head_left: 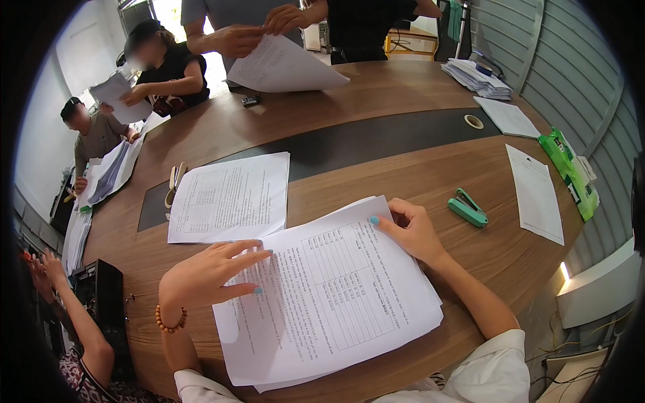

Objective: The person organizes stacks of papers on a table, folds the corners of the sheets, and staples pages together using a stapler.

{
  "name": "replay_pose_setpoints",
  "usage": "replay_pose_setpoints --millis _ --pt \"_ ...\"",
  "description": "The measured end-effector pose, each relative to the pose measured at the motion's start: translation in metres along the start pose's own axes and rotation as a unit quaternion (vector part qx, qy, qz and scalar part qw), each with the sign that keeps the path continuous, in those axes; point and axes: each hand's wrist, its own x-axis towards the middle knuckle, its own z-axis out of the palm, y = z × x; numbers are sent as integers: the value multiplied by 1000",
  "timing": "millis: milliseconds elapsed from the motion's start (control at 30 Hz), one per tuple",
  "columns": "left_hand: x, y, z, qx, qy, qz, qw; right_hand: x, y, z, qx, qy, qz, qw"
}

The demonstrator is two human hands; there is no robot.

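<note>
A stack of printed sheets (pixel 336 295) with text and a ruled table lies before me, its edges slightly uneven. My right hand (pixel 413 232) grips its far right corner, thumb on the top page and fingers curled round the edge. Over the far left part of the stack, my left hand (pixel 215 272) has its fingers stretched out and apart. Whether those fingertips press on the page I cannot tell. Just beyond lies another printed set of sheets (pixel 232 198). A green stapler (pixel 468 208) rests to the right of my right hand.
A beige stapler (pixel 175 183) stands by the left sheets. Across the table are a tape roll (pixel 474 121), a paper pile (pixel 478 78) and a green packet (pixel 570 174). People handle papers opposite and at left; a black box (pixel 101 295) sits near another person's arms.
</note>
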Motion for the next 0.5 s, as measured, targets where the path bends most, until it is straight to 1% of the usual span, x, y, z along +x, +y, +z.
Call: replay_pose_setpoints --millis 167,233,267,333,367,400,433,500 --pt "-1 -1 -1 2 4 5 1000 1 2 -1 -4 -1 1 1000" --pt "-6 2 -7 4 63 34 997 1 4 0 -7 1 -5 1000" --pt "-9 4 -12 1 65 32 997 1 3 0 -9 -3 -5 1000" --pt "-17 8 -21 -21 210 78 974 1 0 1 15 4 8 1000" --pt "-23 9 -24 -27 214 73 974 0 -1 2 11 -4 8 1000" --pt "-31 10 -27 9 321 76 944 0 -2 2 24 0 19 1000" --pt "-40 10 -28 45 424 74 901 0 -3 2 36 3 30 999" --pt "-64 11 -28 52 509 15 859 -1 -6 2 29 -2 41 999"
